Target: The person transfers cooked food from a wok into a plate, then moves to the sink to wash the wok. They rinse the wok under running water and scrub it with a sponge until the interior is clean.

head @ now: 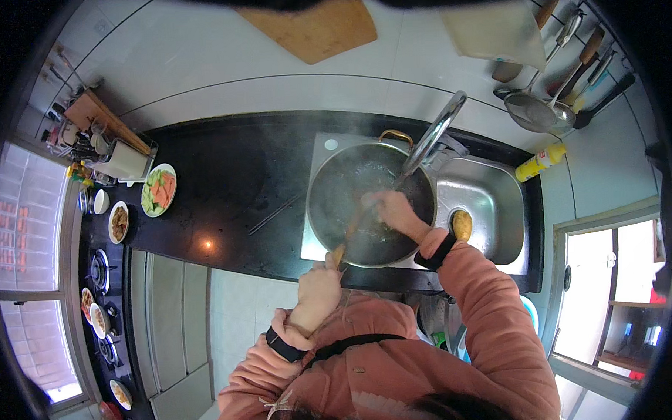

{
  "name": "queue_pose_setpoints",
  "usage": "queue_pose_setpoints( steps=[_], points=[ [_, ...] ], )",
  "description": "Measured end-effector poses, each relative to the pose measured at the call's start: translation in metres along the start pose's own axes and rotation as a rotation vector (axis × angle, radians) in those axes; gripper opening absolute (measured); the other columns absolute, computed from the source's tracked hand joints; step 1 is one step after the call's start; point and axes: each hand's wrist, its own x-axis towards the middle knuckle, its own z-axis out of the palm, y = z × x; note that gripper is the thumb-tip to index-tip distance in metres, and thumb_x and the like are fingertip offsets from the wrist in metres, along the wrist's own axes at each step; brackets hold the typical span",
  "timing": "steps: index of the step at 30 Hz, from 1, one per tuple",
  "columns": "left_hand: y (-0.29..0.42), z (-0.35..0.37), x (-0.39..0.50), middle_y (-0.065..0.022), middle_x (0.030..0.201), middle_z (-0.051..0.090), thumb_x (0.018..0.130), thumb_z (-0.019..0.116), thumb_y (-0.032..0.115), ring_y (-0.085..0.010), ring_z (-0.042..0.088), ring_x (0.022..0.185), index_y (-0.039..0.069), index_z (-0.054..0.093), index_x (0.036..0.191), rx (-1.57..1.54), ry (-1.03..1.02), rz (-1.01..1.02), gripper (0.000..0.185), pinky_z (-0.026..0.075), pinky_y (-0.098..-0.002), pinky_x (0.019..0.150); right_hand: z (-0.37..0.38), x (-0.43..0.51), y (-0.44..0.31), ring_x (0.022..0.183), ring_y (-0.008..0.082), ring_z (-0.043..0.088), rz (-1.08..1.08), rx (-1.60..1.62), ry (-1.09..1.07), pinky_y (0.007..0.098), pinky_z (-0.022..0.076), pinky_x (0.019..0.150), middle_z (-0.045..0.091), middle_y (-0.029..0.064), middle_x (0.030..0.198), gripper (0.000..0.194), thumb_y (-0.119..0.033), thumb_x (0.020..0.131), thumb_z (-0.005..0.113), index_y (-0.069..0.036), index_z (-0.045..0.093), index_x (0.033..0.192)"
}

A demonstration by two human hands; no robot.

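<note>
A large steaming wok (372,209) sits over the left side of the sink, under the metal faucet (436,131). My left hand (320,288) is closed around the wok's near handle (339,255), at the rim. Inside the wok, my right hand (396,212) is partly blurred by steam; a long brownish tool (354,226), perhaps a brush or spatula, runs from its fingers towards the near rim. Whether the wok holds water beneath the steam is hard to tell.
Chopsticks (274,214) lie on the black counter (229,175) left of the wok. A potato (461,225) rests in the steel sink basin (494,204). A yellow bottle (541,162) stands behind its right corner. Plates of food, including an oval plate (159,190), are at the left.
</note>
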Motion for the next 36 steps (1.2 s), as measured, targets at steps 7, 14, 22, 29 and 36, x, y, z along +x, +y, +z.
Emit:
queue_pose_setpoints(
  steps=[7, 14, 22, 29, 36],
  points=[
    [-0.002, 0.024, 0.000, -0.0229, 0.084, 0.060, 0.089, 0.049, 0.022, -0.0370, 0.064, 0.069, -0.009, 0.039, 0.126, -0.040, 0.004, -0.002, 0.049, 0.053, -0.0424, 0.056, 0.040, 0.033, 0.054, 0.117, 0.0346, 0.048, -0.452, -0.403, -0.144, 0.0413, 0.0385, 0.099, 0.057, 0.0155, 0.114, 0.032, 0.002, 0.075, 0.051, -0.005, 0.058, 0.106],
    [0.003, 0.022, -0.003, -0.0238, 0.092, 0.059, 0.084, 0.047, 0.008, -0.0360, 0.066, 0.074, -0.009, 0.039, 0.119, -0.046, -0.014, -0.057, 0.039, 0.055, -0.0407, 0.061, 0.029, 0.051, 0.053, 0.115, 0.0347, 0.050, 0.098, -0.590, -0.290, 0.0414, 0.0423, 0.094, 0.051, 0.0181, 0.125, 0.031, 0.002, 0.079, 0.051, -0.004, 0.060, 0.109],
    [0.003, 0.023, 0.002, -0.0234, 0.091, 0.059, 0.085, 0.047, 0.009, -0.0356, 0.066, 0.073, -0.009, 0.042, 0.116, -0.068, -0.057, -0.016, 0.036, 0.055, -0.0400, 0.060, 0.029, 0.031, 0.038, 0.108, 0.0328, 0.055, -0.284, -0.452, -0.230, 0.0411, 0.0465, 0.089, 0.058, 0.0163, 0.115, 0.041, 0.003, 0.078, 0.052, -0.014, 0.061, 0.114],
    [-0.005, 0.030, 0.005, -0.0266, 0.086, 0.060, 0.089, 0.047, 0.016, -0.0396, 0.064, 0.069, -0.013, 0.037, 0.124, -0.075, -0.013, 0.008, 0.046, 0.053, -0.0429, 0.057, 0.022, 0.054, 0.045, 0.102, 0.0342, 0.058, 0.106, -0.617, -0.245, 0.0417, 0.0474, 0.085, 0.060, 0.0159, 0.111, 0.043, -0.004, 0.076, 0.059, -0.014, 0.058, 0.118],
    [-0.001, 0.014, 0.012, -0.0281, 0.084, 0.062, 0.086, 0.052, 0.018, -0.0379, 0.064, 0.069, -0.022, 0.021, 0.131, -0.077, -0.009, -0.010, 0.067, 0.052, -0.0429, 0.058, 0.014, -0.008, -0.026, 0.094, 0.0381, 0.059, -0.311, -0.329, -0.248, 0.0436, 0.0475, 0.083, 0.062, 0.0209, 0.100, 0.040, 0.000, 0.072, 0.056, -0.008, 0.062, 0.111]
  ],
)
